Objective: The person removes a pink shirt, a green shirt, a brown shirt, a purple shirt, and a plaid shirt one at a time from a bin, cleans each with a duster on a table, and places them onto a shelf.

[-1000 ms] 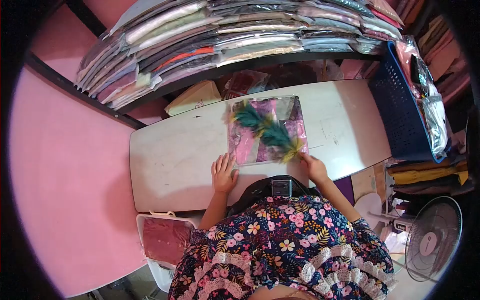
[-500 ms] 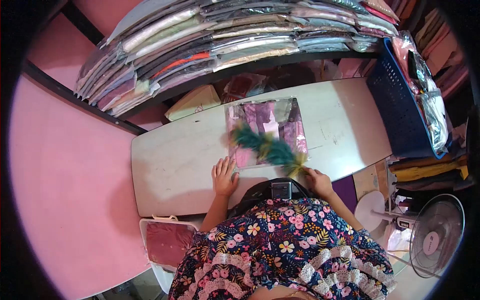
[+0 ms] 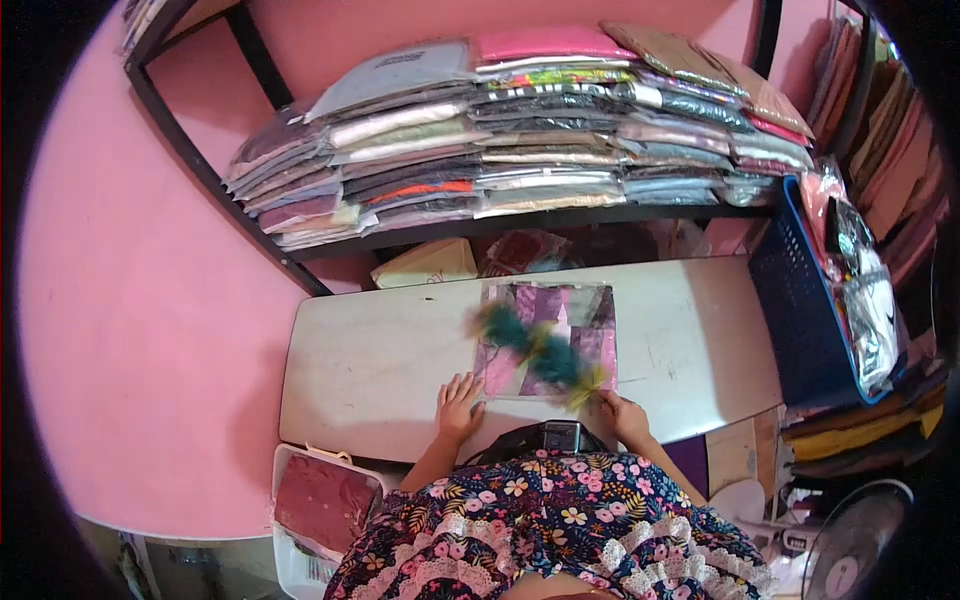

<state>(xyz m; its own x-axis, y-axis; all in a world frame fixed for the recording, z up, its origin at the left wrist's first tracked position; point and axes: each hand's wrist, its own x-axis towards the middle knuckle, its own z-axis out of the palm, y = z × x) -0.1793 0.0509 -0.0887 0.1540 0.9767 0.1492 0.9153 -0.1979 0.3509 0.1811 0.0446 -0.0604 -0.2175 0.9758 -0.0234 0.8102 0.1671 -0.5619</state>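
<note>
A clear plastic package with purple and pink patterned fabric (image 3: 600, 345) lies flat on the pale table (image 3: 360, 350). Over it is a green feathery duster with yellowish tufts (image 3: 540, 355), blurred by motion. My right hand (image 3: 624, 415) is closed around the duster's end, at the package's lower right corner. My left hand (image 3: 459, 408) rests on the table by the package's lower left corner, its fingers spread and nothing in it.
Stacks of bagged clothes (image 3: 480, 150) fill a shelf behind the table. A blue basket (image 3: 800, 300) with packages stands at the right end. A white bin (image 3: 290, 540) holds maroon packages at lower left. A fan (image 3: 860, 550) stands at lower right.
The view has tilted up, so the table and hands appear lower and more of the shelf shows. The duster is still over the package, in my right hand.
</note>
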